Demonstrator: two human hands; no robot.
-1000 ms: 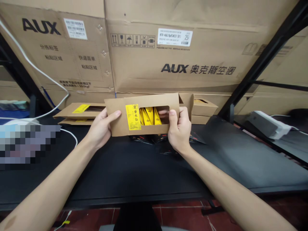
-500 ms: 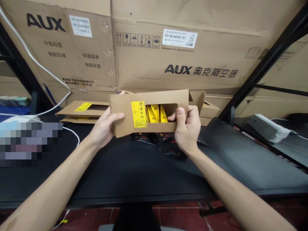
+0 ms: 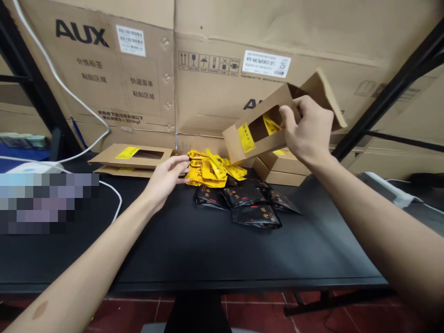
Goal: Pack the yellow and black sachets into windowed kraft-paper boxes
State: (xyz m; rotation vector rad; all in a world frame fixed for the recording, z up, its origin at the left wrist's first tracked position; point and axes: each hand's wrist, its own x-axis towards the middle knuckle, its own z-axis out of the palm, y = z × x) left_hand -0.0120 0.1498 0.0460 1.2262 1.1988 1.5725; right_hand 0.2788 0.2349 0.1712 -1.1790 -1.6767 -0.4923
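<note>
My right hand point(image 3: 308, 132) grips a brown cardboard box point(image 3: 231, 143), raised and tilted, its end flap standing open at the upper right. A yellow label and a cut-out window show on its side, and yellow sachets are visible inside. Fingers apart, my left hand point(image 3: 169, 178) reaches to the left edge of a heap of yellow sachets point(image 3: 211, 173) on the black table; whether the fingertips touch them I cannot tell. In front of that heap lie several black sachets point(image 3: 246, 196) with gold and red print.
Flattened brown boxes point(image 3: 130, 156) lie at the left of the heap, and more brown boxes point(image 3: 280, 176) are stacked behind at the right. Large AUX cartons point(image 3: 208, 101) form the back wall. A white cable point(image 3: 55, 83) hangs at left, and black shelf posts point(image 3: 388, 88) slant at both sides.
My left hand has let go of the box and moved down to the yellow sachets. My right hand has lifted the box up and right, tilting it and uncovering the heap.
</note>
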